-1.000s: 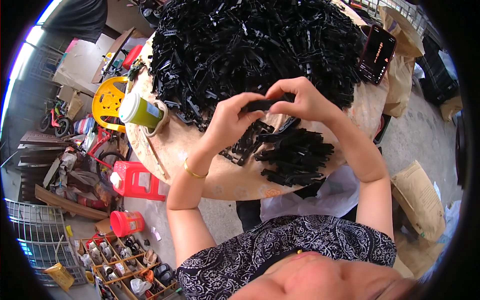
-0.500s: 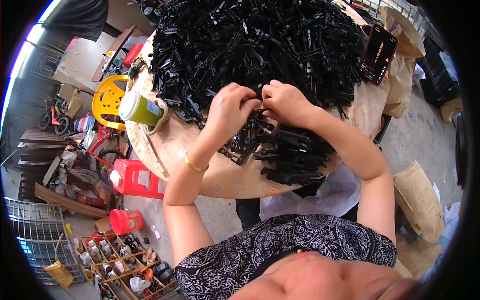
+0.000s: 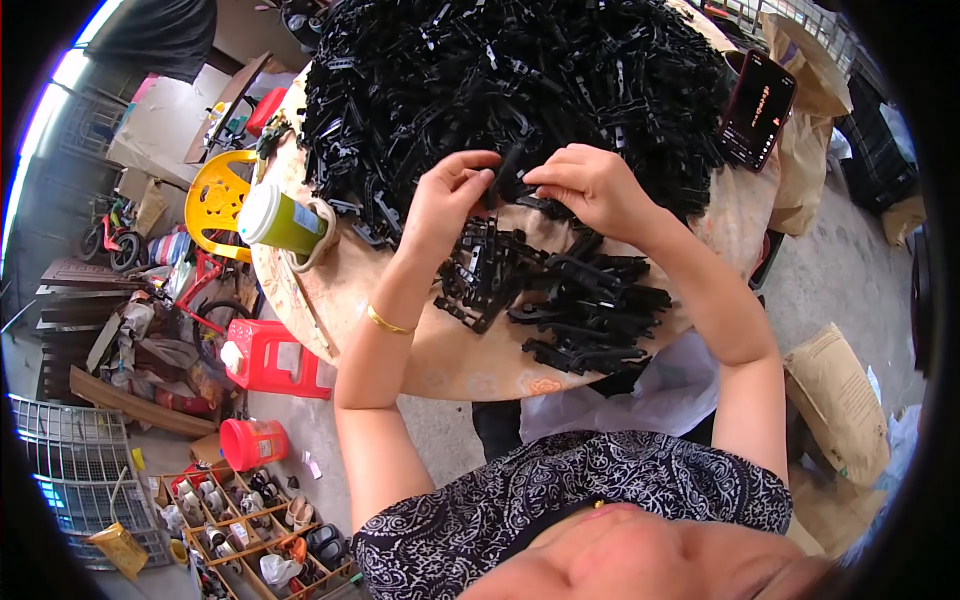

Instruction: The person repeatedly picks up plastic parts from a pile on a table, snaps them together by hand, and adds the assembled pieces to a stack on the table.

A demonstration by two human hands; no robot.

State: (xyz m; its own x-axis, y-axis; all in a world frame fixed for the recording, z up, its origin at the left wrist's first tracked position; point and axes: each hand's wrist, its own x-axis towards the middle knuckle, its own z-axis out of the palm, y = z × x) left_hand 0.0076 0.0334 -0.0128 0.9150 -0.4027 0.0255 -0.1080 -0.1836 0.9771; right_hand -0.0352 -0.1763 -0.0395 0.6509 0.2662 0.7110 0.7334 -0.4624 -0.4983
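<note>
A large heap of small black plastic parts point(image 3: 500, 80) covers the far part of the round table. At its near edge my left hand point(image 3: 450, 195) is closed in a pinch on a slim black plastic part point(image 3: 509, 172), which stands tilted between my hands. My right hand point(image 3: 590, 190) is beside it on the right, thumb and fingers pinched together; what they hold is too small to make out. Just below my hands lies a loose cluster of black parts point(image 3: 485, 270). To its right, longer black parts point(image 3: 590, 315) lie in a rough stack near the table's front edge.
A green cup with a white lid point(image 3: 282, 218) sits in a holder at the table's left edge. A phone point(image 3: 757, 108) leans at the right. Around the table are a yellow chair point(image 3: 215, 195), a red stool point(image 3: 270, 358), a red bucket point(image 3: 253, 443) and a paper sack point(image 3: 838, 405).
My hands have moved apart, and the slim black part now shows upright between them. The right hand has shifted slightly right, uncovering more of the cluster below.
</note>
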